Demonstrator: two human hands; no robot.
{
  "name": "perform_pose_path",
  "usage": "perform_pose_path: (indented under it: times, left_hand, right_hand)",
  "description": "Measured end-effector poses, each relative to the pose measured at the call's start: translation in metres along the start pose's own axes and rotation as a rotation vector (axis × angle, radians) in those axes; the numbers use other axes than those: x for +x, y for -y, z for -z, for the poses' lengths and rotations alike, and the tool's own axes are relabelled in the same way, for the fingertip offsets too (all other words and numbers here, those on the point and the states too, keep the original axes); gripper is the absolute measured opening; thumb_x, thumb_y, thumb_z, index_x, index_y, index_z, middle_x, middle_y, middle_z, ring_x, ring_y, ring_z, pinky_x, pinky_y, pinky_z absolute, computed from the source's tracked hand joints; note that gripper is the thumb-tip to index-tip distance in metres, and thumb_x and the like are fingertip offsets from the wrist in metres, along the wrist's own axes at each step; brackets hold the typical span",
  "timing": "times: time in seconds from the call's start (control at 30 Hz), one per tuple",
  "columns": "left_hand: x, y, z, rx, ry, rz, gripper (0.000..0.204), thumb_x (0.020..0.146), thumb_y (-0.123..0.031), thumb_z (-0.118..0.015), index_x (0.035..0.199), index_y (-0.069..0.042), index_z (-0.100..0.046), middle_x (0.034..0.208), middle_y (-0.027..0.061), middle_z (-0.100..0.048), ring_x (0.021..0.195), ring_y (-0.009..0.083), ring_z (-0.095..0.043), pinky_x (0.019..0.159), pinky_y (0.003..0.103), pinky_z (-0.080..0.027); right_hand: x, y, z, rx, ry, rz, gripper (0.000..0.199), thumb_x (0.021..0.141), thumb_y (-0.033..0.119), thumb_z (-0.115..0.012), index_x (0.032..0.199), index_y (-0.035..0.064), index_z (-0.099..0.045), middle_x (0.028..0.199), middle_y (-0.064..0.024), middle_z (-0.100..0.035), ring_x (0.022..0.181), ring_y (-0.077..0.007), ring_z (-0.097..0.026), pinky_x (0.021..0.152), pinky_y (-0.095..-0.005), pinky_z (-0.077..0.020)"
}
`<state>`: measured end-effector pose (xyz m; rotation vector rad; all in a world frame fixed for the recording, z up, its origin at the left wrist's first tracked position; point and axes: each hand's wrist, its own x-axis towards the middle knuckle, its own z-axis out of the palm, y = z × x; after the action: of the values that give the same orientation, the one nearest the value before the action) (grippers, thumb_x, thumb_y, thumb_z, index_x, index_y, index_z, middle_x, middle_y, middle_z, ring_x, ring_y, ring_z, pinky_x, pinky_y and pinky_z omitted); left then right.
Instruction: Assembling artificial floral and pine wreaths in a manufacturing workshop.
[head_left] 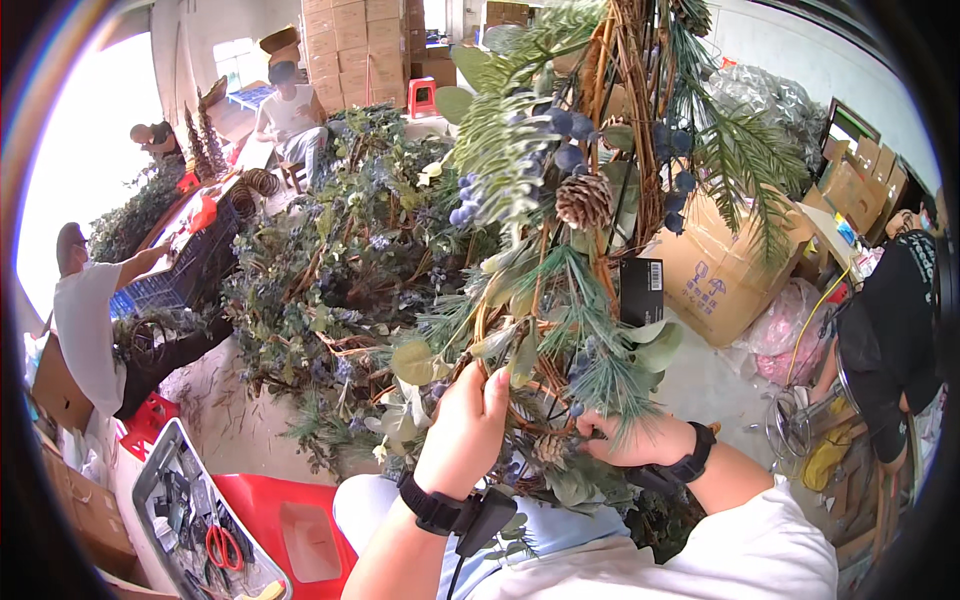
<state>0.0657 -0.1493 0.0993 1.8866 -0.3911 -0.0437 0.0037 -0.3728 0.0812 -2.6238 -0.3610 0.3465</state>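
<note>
I hold a large twig wreath (575,260) upright in front of me. It is dressed with green fir sprigs, round leaves, dark blue berries and a brown pine cone (583,200). A black tag (640,291) hangs from its right side. My left hand (465,425) grips the wreath's lower left rim, thumb up. My right hand (630,440) is closed on the lower right foliage, partly hidden by leaves. Both wrists wear black bands.
A big heap of finished wreaths (340,260) lies on the floor ahead. A grey tray with red scissors (195,525) sits at lower left beside a red stool (295,530). Cardboard boxes (715,275) stand right. Other people work at left, far back and right.
</note>
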Motion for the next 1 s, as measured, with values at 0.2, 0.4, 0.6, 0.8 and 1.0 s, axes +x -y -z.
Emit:
perform_pose_path:
  times: [0.2,0.4,0.6,0.8,1.0]
  left_hand:
    - [0.017,-0.008,-0.005,0.091,0.032,0.057,0.034,0.097,-0.032,-0.046,0.096,0.001,-0.05,0.081,0.0234,-0.057,0.078,0.0422,-0.055,0.07,0.044,-0.044]
    - [0.025,0.001,-0.011,0.022,0.018,0.033,0.027,0.096,-0.023,-0.045,0.1,0.003,-0.05,0.09,0.0272,-0.056,0.086,0.0434,-0.054,0.076,0.042,-0.044]
    - [0.018,-0.001,-0.017,0.039,0.073,0.102,0.038,0.095,-0.035,-0.045,0.091,0.002,-0.046,0.086,0.029,-0.055,0.088,0.0474,-0.052,0.074,0.047,-0.043]
    - [0.019,-0.007,-0.026,0.04,0.177,0.118,0.04,0.096,-0.04,-0.043,0.104,-0.002,-0.049,0.093,0.024,-0.061,0.093,0.0428,-0.057,0.077,0.046,-0.045]
    - [0.036,0.006,-0.029,0.032,0.252,0.192,0.042,0.097,-0.039,-0.042,0.114,-0.002,-0.049,0.095,0.0228,-0.062,0.094,0.0402,-0.059,0.079,0.043,-0.046]
  right_hand:
    - [0.004,0.002,0.013,-0.328,-0.544,0.282,0.017,0.073,0.009,-0.063,0.089,0.0056,-0.058,0.089,-0.0139,-0.06,0.084,-0.0349,-0.059,0.071,-0.0429,-0.0484]
    - [0.019,-0.013,-0.005,-0.314,-0.647,0.24,0.013,0.073,0.008,-0.064,0.084,0.0054,-0.059,0.084,-0.015,-0.061,0.079,-0.0366,-0.059,0.067,-0.0436,-0.0485]
    - [-0.005,-0.053,-0.023,0.13,-0.082,-0.008,0.024,0.086,0.027,-0.06,0.099,0.0079,-0.064,0.089,-0.0125,-0.067,0.081,-0.0283,-0.064,0.071,-0.0356,-0.0498]
    - [-0.006,-0.073,-0.02,0.125,-0.208,0.067,0.02,0.086,0.027,-0.061,0.092,0.0088,-0.068,0.09,-0.0089,-0.065,0.084,-0.0244,-0.062,0.076,-0.0327,-0.0477]
    - [0.005,-0.021,0.003,-0.234,-0.656,0.312,0.022,0.083,0.014,-0.061,0.103,0.0026,-0.061,0.093,-0.0147,-0.064,0.087,-0.0326,-0.061,0.076,-0.0406,-0.0475]
